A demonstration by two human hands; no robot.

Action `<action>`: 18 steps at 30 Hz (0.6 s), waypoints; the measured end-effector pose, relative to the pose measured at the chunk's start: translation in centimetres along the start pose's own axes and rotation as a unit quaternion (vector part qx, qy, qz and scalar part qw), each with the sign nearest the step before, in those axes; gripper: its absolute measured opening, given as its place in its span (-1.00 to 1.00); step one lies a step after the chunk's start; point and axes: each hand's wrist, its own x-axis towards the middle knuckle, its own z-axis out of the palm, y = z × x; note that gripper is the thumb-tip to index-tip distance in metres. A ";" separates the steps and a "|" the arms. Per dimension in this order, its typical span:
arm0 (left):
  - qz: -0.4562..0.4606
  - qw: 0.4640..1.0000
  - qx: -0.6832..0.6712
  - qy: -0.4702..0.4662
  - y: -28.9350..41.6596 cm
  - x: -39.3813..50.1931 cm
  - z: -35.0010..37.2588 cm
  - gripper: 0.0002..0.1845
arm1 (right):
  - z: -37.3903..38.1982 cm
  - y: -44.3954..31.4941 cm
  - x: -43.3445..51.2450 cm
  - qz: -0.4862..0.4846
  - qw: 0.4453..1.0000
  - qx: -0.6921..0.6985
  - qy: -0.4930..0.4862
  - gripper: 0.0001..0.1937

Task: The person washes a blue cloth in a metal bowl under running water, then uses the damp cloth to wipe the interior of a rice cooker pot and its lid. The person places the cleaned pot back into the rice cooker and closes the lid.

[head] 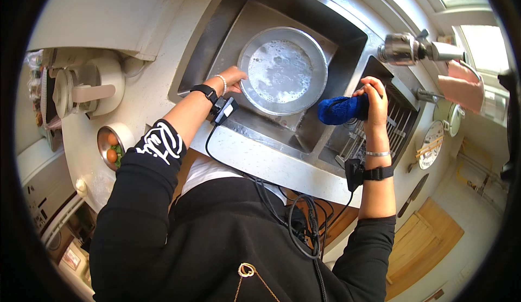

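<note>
A round metal basin of sudsy water sits in the large stainless steel sink basin. My left hand grips its rim at the left, the thumb over the edge. Right of the basin, above the divider between the two sinks, my right hand holds a bunched blue cloth, which hangs towards the basin. Part of the cloth is hidden behind the fingers. Both wrists wear black straps with small devices.
The smaller sink holds a metal rack, with a faucet behind. Rightward lie a patterned plate with chopsticks, a knife and a wooden board. Leftward stand a kettle and a metal bowl with eggs. Cables hang at my waist.
</note>
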 end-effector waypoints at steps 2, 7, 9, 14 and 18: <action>0.049 0.998 0.004 -0.023 0.6 -0.8 0.2 -0.74 | -1.6 -0.5 -1.0 -0.004 0.999 0.034 0.026 -0.86; -0.043 0.997 -0.042 -0.042 3.5 -1.9 1.6 -0.80 | -4.6 -1.9 -3.3 -0.044 0.997 0.004 0.058 -0.87; 0.011 0.999 0.032 0.000 3.8 -2.9 1.5 -0.73 | -5.2 -2.3 -3.9 -0.054 0.996 0.013 0.071 -0.87; 0.104 0.975 0.190 0.041 5.9 -4.6 0.9 -0.51 | -6.7 -2.7 -4.4 -0.077 0.993 0.017 0.086 -0.84; 0.361 0.837 0.394 0.122 7.0 -6.6 1.1 -0.37 | -7.5 -2.9 -4.3 -0.075 0.992 0.016 0.096 -0.82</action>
